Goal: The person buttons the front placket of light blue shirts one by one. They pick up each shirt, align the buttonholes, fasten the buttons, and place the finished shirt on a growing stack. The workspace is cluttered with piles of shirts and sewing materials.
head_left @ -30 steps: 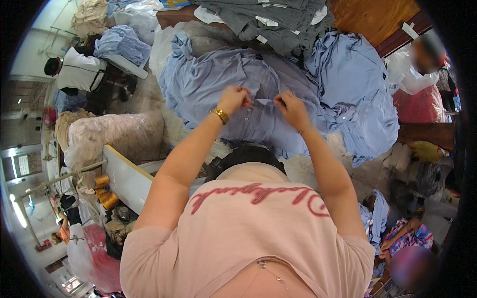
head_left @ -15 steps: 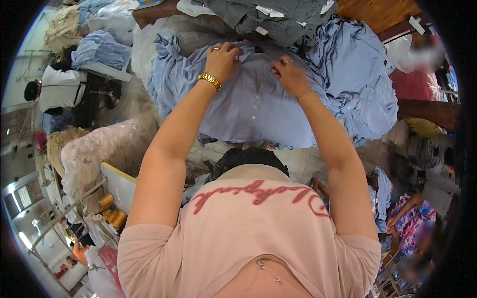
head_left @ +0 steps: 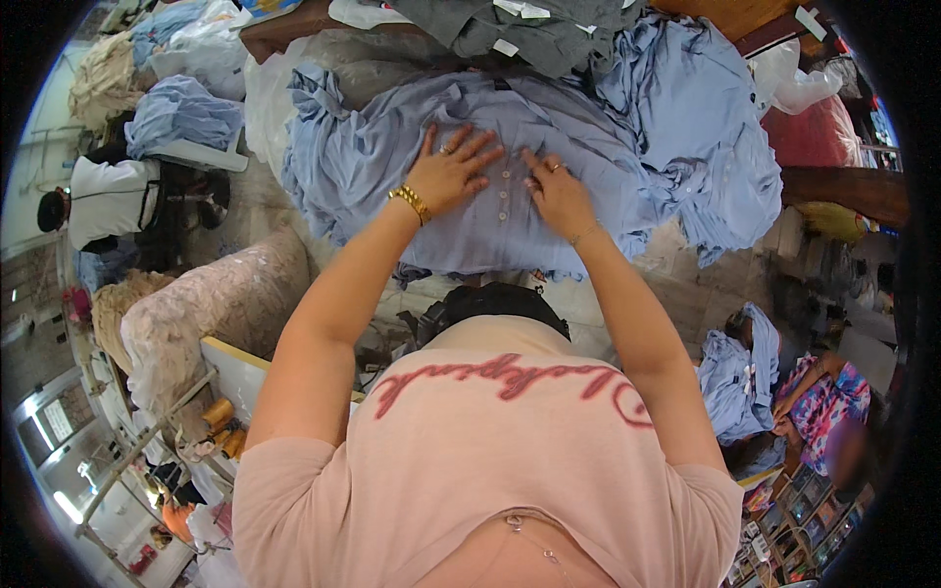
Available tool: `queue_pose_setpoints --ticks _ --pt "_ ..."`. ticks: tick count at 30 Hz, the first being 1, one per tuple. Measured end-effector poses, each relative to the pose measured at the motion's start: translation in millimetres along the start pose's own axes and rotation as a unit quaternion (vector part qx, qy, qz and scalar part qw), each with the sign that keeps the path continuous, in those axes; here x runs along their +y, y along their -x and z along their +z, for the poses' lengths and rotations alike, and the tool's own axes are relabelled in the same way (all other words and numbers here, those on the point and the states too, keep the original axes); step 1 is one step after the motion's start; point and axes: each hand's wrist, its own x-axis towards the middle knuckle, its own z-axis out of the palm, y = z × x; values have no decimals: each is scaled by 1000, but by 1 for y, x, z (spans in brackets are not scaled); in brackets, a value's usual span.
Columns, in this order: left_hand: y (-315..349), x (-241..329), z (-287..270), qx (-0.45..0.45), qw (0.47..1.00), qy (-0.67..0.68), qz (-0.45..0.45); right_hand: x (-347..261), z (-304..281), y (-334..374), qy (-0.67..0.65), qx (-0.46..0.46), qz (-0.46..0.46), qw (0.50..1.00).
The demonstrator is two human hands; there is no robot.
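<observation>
A light blue button-up shirt lies spread over a heap of like garments, its row of white buttons running toward me. At its far end a small dark label shows by the collar. My left hand rests flat on the shirt front, fingers spread, just left of the buttons. To their right, my right hand touches the cloth with its fingers partly bent and its index finger stretched out. Neither hand has anything gripped in it.
More blue shirts are heaped to the right. Dark grey garments with white tags lie beyond. At left stand a wrapped bundle and a stack of blue cloth. Other people sit at left and lower right.
Both hands have come back from the collar end toward me, down onto the shirt front. The left fingers have spread flat, and the dark label is now uncovered.
</observation>
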Motion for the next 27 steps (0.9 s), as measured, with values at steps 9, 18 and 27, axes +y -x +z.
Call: queue_pose_setpoints --ticks 9,18,27 --pt "47 -61 -41 130 921 -133 -343 111 -12 34 0 227 192 955" --pt "95 -144 -41 176 859 158 -454 119 -59 -15 -140 138 242 950" --pt "0 -90 -77 348 912 -62 -206 104 -45 -29 65 272 130 951"
